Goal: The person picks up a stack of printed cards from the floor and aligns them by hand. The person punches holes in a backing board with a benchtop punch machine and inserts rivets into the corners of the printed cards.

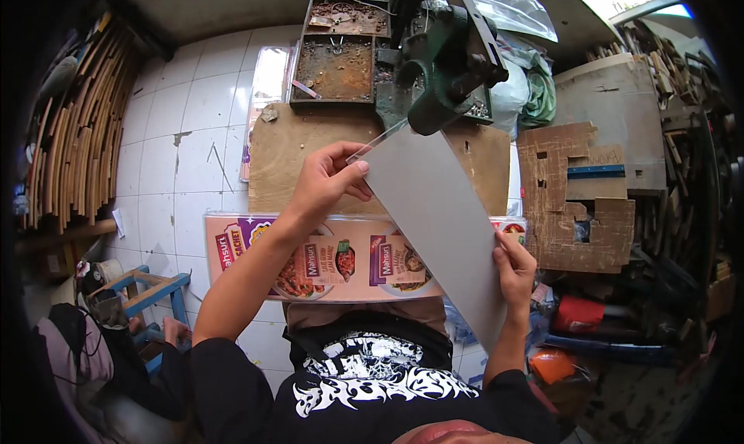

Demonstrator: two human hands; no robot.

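A long grey sheet (438, 211) with a clear plastic edge slants across the middle, its far end beneath the head of a dark green bench machine (442, 87). My left hand (333, 177) pinches the sheet's far left corner between thumb and fingers. At the nearer right edge, my right hand (514, 267) grips the same sheet, fingers closed on the rim. Under the sheet lies a printed food sign (353, 285) with "Mahsuri" labels. The machine stands at the back of a wooden board (279, 149); its exact contact with the sheet is hidden.
A compartmented metal tray (335, 68) of small parts sits left of the machine. Cut cardboard (558, 204) leans at right. Stacked boards (85, 126) stand far left, with a blue stool (147, 293) and another person's foot (175, 330) nearby.
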